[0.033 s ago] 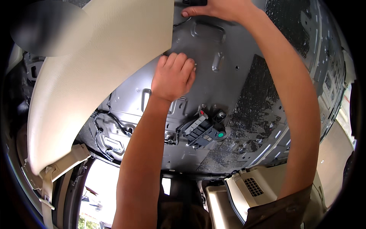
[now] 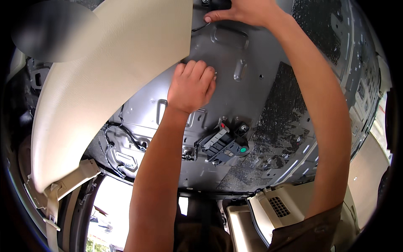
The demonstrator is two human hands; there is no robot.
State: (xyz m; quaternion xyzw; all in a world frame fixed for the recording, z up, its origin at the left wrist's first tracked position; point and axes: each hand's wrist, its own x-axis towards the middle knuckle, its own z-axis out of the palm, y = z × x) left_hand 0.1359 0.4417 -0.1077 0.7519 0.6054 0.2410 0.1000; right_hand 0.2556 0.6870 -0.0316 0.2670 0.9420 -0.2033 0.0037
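Observation:
My left hand (image 2: 191,86) is closed in a fist against the dark grey sheet-metal panel (image 2: 226,96). A small shiny bit shows by its fingertips, too small to name; whatever the fist holds is hidden. At the upper edge, my right hand (image 2: 251,10) stretches its thumb beside a black part (image 2: 218,4) on the panel. The picture's edge cuts off its other fingers, so its grip cannot be told. A thin dark wire (image 2: 200,27) runs just below that thumb. Close to my left hand, a large beige trim panel (image 2: 121,50) covers the left side.
A black module (image 2: 226,145) with a red and a green spot is mounted below my hands. Dark cables (image 2: 130,136) run at the lower left. A beige seat belt (image 2: 52,206) hangs farther left. Beige trim with a vent grille (image 2: 279,206) stands at the lower right.
The whole view has shifted down slightly, so a little more of the black part beside my right thumb shows. Both hands keep their pose and place on the panel.

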